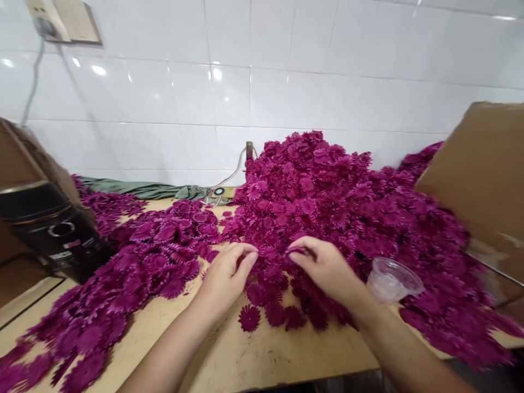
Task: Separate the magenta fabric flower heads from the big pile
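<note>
A big heap of purple fabric flower heads [327, 202] covers the wooden table [254, 355] in the middle and right. A flatter spread of the same flowers [135, 273] lies to the left. My left hand [225, 278] reaches into the near edge of the heap with fingers curled together, touching petals. My right hand [323, 267] is pinched on a purple flower piece [297, 251] just beside it. Loose flower heads [249, 317] lie on the table under both hands.
A clear plastic cup [393, 279] lies tipped by my right wrist. An open cardboard box [483, 174] stands at the right, a black device [49, 229] at the left, green cloth [155, 190] and a cable along the white tiled wall.
</note>
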`<state>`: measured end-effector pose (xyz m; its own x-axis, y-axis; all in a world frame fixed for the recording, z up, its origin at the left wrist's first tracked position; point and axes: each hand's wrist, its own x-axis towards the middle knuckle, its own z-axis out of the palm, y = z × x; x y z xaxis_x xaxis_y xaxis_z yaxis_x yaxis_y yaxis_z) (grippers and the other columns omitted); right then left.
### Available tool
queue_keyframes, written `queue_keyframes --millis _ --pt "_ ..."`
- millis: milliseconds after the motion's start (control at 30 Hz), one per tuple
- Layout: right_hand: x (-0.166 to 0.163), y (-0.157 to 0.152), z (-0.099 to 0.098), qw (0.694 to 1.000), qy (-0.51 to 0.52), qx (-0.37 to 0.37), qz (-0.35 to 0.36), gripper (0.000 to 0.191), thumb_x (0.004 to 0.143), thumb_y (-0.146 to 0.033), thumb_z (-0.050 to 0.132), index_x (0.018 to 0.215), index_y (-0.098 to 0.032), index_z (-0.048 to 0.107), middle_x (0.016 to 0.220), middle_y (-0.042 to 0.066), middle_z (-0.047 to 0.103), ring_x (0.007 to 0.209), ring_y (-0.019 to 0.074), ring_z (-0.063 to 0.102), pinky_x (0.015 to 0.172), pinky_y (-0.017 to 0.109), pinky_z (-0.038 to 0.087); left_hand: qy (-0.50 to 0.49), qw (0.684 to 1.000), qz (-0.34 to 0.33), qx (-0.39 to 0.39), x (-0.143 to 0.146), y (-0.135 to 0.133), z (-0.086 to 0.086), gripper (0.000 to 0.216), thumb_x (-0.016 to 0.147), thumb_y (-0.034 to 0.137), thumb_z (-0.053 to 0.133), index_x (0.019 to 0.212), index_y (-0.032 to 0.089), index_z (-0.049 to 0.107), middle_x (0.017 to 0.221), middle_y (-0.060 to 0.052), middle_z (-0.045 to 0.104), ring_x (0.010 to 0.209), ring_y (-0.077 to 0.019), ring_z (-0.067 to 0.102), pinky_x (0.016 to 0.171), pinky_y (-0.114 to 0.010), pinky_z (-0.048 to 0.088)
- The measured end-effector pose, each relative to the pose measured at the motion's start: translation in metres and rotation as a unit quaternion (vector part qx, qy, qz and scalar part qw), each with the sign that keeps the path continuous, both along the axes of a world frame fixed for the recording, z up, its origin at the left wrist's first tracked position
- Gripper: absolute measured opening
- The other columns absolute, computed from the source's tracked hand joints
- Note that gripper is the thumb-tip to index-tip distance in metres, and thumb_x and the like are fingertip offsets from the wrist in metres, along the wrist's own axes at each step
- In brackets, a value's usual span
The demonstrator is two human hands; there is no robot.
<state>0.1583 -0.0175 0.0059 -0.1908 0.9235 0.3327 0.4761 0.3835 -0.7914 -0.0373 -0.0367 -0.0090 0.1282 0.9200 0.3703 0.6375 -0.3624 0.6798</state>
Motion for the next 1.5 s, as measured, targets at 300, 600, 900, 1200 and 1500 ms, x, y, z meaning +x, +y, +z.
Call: queue_keyframes --millis 300,600,900,1200,1500 --pt "0.15 -0.007 0.046 0.931 -0.278 -0.088 -0.222 0.015 0.069 -0.024 0.055 0.075 -0.016 0.066 0.078 0.004 0.067 0.074 0.0167 0.058 0.073 0.027 0.042 0.053 0.995 -0.089 -0.015 -0.013 0.001 -0.037 0.026 0.073 0.045 0.048 0.074 0.024 0.064 0.076 0.0 0.071 0.07 -0.0178 0.065 0.057 -0.02 0.05" --pt "0.141 0.003 0.011 0.884 -0.397 -0.183 -0.163 0.009 0.054 -0.012 0.059 0.05 -0.019 0.064 0.045 -0.002 0.053 0.06 0.0142 0.047 0.062 0.024 0.037 0.086 0.989 -0.116 0.016 -0.024 -0.004 -0.051 0.023 0.075 0.043 0.047 0.074 0.026 0.063 0.073 0.003 0.07 0.066 -0.0158 0.065 0.059 -0.018 0.05" --pt "0.15 0.003 0.019 0.885 -0.427 -0.172 -0.072 0.016 0.057 -0.011 0.051 0.055 -0.019 0.064 0.049 -0.003 0.057 0.054 0.0119 0.05 0.054 0.021 0.038 0.175 0.974 -0.141 -0.037 -0.009 -0.012 -0.028 0.03 0.083 0.035 0.037 0.069 0.022 0.06 0.069 -0.001 0.065 0.068 -0.0165 0.061 0.064 -0.024 0.047" --pt "0.137 -0.004 0.032 0.864 -0.481 -0.026 -0.145 0.024 0.065 -0.008 0.048 0.07 -0.02 0.068 0.081 0.003 0.07 0.076 0.0185 0.063 0.069 0.026 0.044 0.194 0.972 -0.134 -0.022 0.006 -0.015 -0.012 0.028 0.084 0.028 0.035 0.074 0.021 0.06 0.072 -0.001 0.064 0.072 -0.0156 0.059 0.066 -0.025 0.044" --pt "0.15 -0.014 0.051 0.921 -0.309 -0.076 -0.226 0.024 0.074 -0.024 0.049 0.086 -0.019 0.068 0.09 0.003 0.07 0.079 0.0189 0.063 0.073 0.026 0.044 0.151 0.976 -0.156 -0.004 0.004 -0.006 -0.025 0.03 0.083 0.035 0.037 0.073 0.022 0.062 0.071 -0.002 0.065 0.069 -0.017 0.06 0.063 -0.025 0.045"
